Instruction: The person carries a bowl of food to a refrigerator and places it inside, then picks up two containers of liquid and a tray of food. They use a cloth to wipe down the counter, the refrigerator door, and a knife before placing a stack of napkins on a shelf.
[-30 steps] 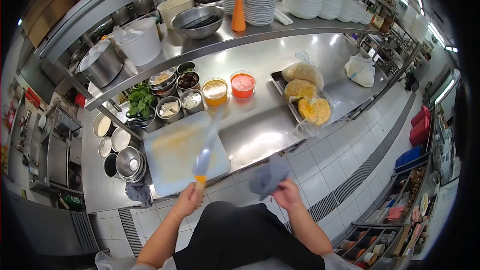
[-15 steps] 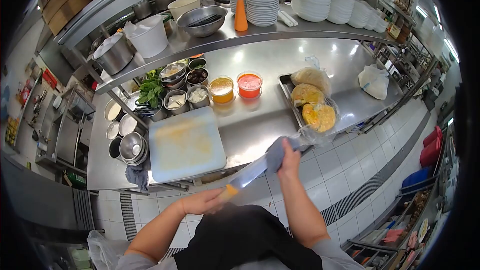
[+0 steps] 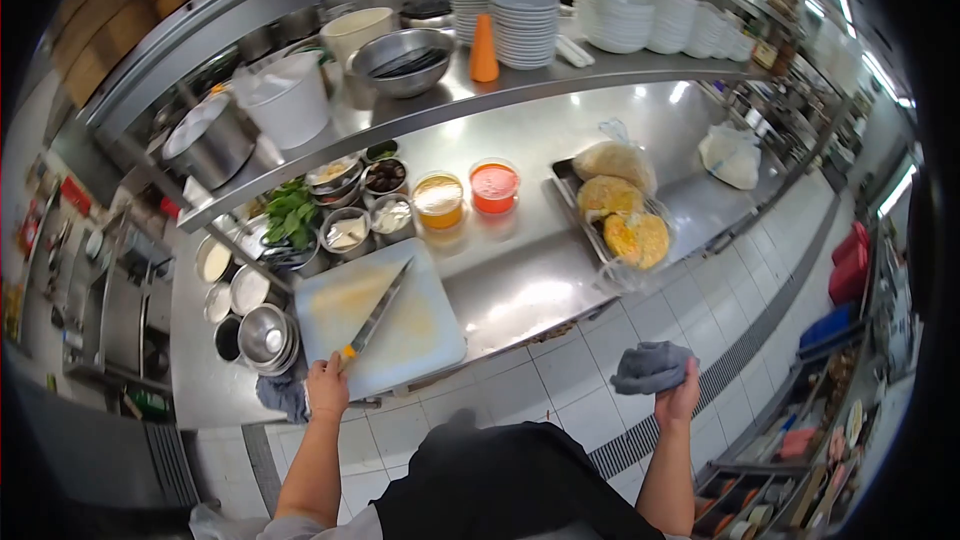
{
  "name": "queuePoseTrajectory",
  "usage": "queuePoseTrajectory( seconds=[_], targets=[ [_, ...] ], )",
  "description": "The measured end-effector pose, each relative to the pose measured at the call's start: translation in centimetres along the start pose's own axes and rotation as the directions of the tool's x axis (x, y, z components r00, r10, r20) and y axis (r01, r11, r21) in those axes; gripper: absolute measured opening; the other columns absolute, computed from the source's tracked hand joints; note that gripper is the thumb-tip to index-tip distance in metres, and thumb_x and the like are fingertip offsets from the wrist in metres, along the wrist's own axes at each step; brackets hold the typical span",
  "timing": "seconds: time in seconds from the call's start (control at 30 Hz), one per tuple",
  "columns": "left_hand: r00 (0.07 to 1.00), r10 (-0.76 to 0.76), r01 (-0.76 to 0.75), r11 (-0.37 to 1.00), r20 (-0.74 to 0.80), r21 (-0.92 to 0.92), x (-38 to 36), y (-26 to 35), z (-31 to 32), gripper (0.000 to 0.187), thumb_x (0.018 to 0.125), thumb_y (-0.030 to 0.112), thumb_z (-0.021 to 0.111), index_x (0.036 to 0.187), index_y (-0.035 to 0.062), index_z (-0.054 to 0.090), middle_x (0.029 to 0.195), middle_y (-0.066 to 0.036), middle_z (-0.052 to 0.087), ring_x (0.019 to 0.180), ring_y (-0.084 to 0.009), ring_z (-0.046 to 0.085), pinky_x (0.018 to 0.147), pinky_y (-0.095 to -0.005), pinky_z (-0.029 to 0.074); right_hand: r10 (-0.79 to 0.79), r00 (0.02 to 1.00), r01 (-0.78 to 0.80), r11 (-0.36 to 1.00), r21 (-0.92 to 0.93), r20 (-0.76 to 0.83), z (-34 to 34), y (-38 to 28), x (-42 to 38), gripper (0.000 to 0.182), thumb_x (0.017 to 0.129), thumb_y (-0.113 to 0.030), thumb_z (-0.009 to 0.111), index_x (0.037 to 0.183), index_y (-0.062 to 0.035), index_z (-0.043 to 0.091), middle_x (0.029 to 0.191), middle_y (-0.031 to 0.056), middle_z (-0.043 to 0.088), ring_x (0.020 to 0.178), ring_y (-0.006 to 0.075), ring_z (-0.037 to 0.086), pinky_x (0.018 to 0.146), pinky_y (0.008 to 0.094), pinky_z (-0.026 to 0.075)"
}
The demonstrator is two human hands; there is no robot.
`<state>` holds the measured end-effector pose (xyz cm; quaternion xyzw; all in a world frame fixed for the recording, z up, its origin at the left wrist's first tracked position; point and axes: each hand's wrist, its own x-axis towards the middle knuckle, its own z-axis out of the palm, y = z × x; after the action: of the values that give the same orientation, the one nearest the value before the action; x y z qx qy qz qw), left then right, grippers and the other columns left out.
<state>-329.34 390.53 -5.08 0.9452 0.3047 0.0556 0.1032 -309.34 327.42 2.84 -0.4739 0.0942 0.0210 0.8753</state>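
Note:
My left hand (image 3: 327,389) is closed around the yellow handle of a kitchen knife (image 3: 380,310) at the near left edge of the cutting board (image 3: 425,315). The blade points away from me across the white, yellow-stained board. Out to the right, over the floor, my right hand (image 3: 679,396) grips a folded grey cloth (image 3: 648,368). Another grey cloth (image 3: 284,396) hangs at the counter edge beside my left hand. Stacked metal bowls (image 3: 266,335) stand left of the board.
Behind the board are metal containers with greens (image 3: 290,212), plus tubs of yellow sauce (image 3: 439,202) and red sauce (image 3: 495,188). A tray (image 3: 567,185) of bagged food lies to the right, a white bag (image 3: 730,156) farther off. Plates (image 3: 525,30) and an orange bottle (image 3: 483,48) occupy the shelf above.
The knife has gone from between my hands to over the cutting board with my left hand. My right hand has moved away to the right, taking the grey cloth off the blade.

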Motion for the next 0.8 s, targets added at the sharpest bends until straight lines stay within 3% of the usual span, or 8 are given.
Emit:
queuePoseTrajectory(
  seconds=[0.07,0.13,0.27,0.33,0.4,0.53,0.63,0.8],
  targets=[
    [0.995,0.053,-0.055,0.998,-0.087,-0.027,1.8,1.7,-0.1,0.06,0.088,0.02,0.075,0.144,0.0118,0.057,0.139,-0.02,0.056,0.13,-0.0439,0.052,0.107,-0.0544,0.043,-0.127,0.99,0.089,0.906,-0.413,-0.065,-0.5,-0.1,-2.1,0.039,0.103,-0.027,0.062,0.132,-0.0005,0.064,0.127,0.0126,0.07,0.119,0.024,0.065,0.104,0.0368,0.049],
    [0.967,0.175,-0.194,0.977,-0.185,-0.093,2.6,5.2,-0.6,0.062,0.087,0.019,0.076,0.145,0.0082,0.056,0.145,-0.022,0.052,0.135,-0.0454,0.048,0.111,-0.0545,0.041,-0.234,0.972,0.124,0.488,-0.864,0.007,1.3,-0.3,-4.7,0.031,0.101,-0.022,0.065,0.122,0.0001,0.07,0.116,0.0115,0.074,0.109,0.0215,0.068,0.099,0.0332,0.051],
    [0.797,0.603,-0.524,0.657,-0.039,-0.542,4.6,16.0,0.4,0.062,0.087,0.021,0.078,0.142,0.0041,0.057,0.143,-0.021,0.056,0.133,-0.0423,0.052,0.114,-0.0482,0.042,-0.46,0.888,0.205,0.416,-0.886,-0.011,6.5,-2.0,-8.6,0.022,0.101,-0.015,0.066,0.112,0.0018,0.073,0.101,0.0083,0.074,0.092,0.0163,0.067,0.087,0.0323,0.053],
    [0.613,0.779,-0.468,0.492,0.132,-0.734,4.0,23.2,0.3,0.063,0.088,0.025,0.08,0.142,0.0032,0.056,0.142,-0.021,0.057,0.132,-0.0394,0.054,0.114,-0.0442,0.043,-0.41,0.909,0.155,0.497,-0.854,-0.074,8.7,-4.0,-10.5,0.026,0.104,-0.02,0.062,0.111,0.0031,0.072,0.096,0.0074,0.073,0.087,0.0154,0.065,0.083,0.0326,0.052],
    [0.364,0.93,-0.503,0.247,0.057,-0.828,1.7,30.5,-1.0,0.061,0.091,0.028,0.079,0.141,0.0026,0.057,0.143,-0.022,0.057,0.132,-0.0393,0.055,0.114,-0.0437,0.043,-0.398,0.9,0.063,0.521,-0.851,-0.177,7.7,-3.8,-11.6,0.03,0.106,-0.026,0.059,0.103,0.0019,0.071,0.086,0.0082,0.069,0.08,0.017,0.062,0.078,0.0335,0.051],
    [0.065,0.997,-0.403,0.069,0.047,-0.913,-5.8,40.6,0.2,0.055,0.094,0.029,0.079,0.137,0.0011,0.061,0.138,-0.019,0.063,0.128,-0.0302,0.06,0.109,-0.0403,0.047,-0.444,0.891,0.144,0.484,-0.863,-0.1,8.0,-4.8,-14.5,0.042,0.11,-0.036,0.053,0.101,0.0012,0.069,0.075,0.0086,0.062,0.07,0.0179,0.055,0.068,0.0345,0.048],
    [-0.246,0.957,0.185,0.2,0.152,-0.962,-9.6,45.0,1.4,0.039,0.096,0.027,0.077,0.124,0.0026,0.065,0.115,-0.007,0.071,0.106,-0.0163,0.066,0.095,-0.0323,0.052,-0.492,0.86,0.108,0.435,-0.894,-0.135,7.4,-6.0,-17.4,0.041,0.109,-0.037,0.055,0.103,0.0018,0.068,0.069,0.0096,0.059,0.067,0.0193,0.054,0.066,0.0351,0.048],
    [-0.145,0.965,0.19,0.245,0.22,-0.951,-11.3,47.1,0.7,0.017,0.102,0.021,0.069,0.098,0.0058,0.064,0.084,0.005,0.061,0.078,-0.0042,0.053,0.071,-0.0246,0.047,-0.568,0.771,-0.043,0.408,-0.912,-0.29,1.0,-7.4,-22.1,0.042,0.108,-0.038,0.057,0.103,0.0018,0.071,0.07,0.0097,0.061,0.068,0.0172,0.056,0.066,0.0345,0.048]
  ],
)
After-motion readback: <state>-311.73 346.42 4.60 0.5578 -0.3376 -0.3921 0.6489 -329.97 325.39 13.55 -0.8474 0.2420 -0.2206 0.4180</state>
